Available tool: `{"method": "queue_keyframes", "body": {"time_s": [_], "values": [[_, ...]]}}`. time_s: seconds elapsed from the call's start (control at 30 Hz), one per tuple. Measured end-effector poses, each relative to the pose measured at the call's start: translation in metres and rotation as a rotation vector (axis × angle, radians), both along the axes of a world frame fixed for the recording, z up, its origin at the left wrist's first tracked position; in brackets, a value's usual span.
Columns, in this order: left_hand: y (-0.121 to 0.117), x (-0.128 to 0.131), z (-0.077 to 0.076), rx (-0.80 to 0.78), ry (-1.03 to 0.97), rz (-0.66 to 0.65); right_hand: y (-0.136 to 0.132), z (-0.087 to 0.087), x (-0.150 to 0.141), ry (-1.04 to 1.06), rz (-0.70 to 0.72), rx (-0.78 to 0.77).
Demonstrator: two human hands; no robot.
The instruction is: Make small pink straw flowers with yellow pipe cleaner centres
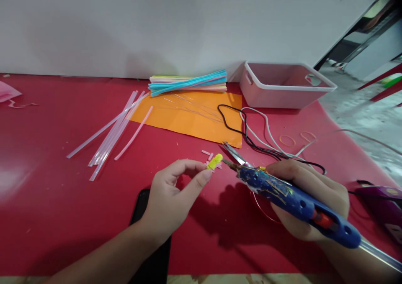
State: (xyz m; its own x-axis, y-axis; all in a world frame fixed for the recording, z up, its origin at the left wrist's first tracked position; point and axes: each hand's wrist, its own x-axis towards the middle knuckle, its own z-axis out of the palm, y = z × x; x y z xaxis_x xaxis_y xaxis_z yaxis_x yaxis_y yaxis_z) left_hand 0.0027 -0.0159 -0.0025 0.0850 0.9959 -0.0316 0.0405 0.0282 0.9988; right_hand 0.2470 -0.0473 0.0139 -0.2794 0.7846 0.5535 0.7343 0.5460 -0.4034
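Observation:
Between the thumb and forefinger of my left hand (172,196) is a small fuzzy yellow piece of pipe cleaner (215,162). My right hand (309,192) grips a blue hot glue gun (292,200), its body smeared with dried glue. A clear glue stick (380,254) sticks out of its back end. The nozzle (230,164) points left, close to the yellow piece; whether they touch I cannot tell. Small pink cut bits (210,155) lie just behind my left fingertips. Scissors (234,153) rest beyond the nozzle, their handles partly hidden by the gun and my right hand.
Pipe cleaners (188,83) in several colours lie on an orange sheet (188,121). Left of them are clear glue sticks (116,133). A pinkish-white bin (276,95) stands at the back right, near black and white cords (266,125) and rubber bands (287,140). A dark phone (153,250) lies under my left forearm.

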Motion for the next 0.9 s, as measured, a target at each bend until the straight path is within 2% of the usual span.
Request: {"method": "queue_keyframes", "body": {"time_s": [0.13,0.27,0.37,0.47,0.67,0.77,0.83,0.9], "values": [[0.006,0.002,0.002,-0.136,-0.253,0.015,0.001,-0.002,0.002,-0.009,-0.014,0.018],[0.014,0.002,0.003,-0.222,-0.45,0.117,0.011,-0.002,0.01,-0.191,-0.002,-0.037],[0.018,-0.001,0.003,-0.256,-0.517,0.116,0.021,-0.001,0.018,-0.398,0.022,-0.202],[0.02,-0.002,0.003,-0.257,-0.557,0.127,0.028,0.0,0.029,-0.486,0.015,-0.32],[0.021,0.0,0.003,-0.269,-0.553,0.111,0.036,0.002,0.052,-0.535,-0.068,-0.366],[0.021,0.001,0.004,-0.289,-0.55,0.082,0.038,0.012,0.044,-0.533,-0.084,-0.273],[0.02,0.001,0.004,-0.303,-0.548,0.079,0.04,0.02,0.027,-0.486,-0.103,-0.188],[0.019,0.001,0.004,-0.302,-0.554,0.074,0.043,0.025,0.003,-0.472,-0.038,-0.165]]}}
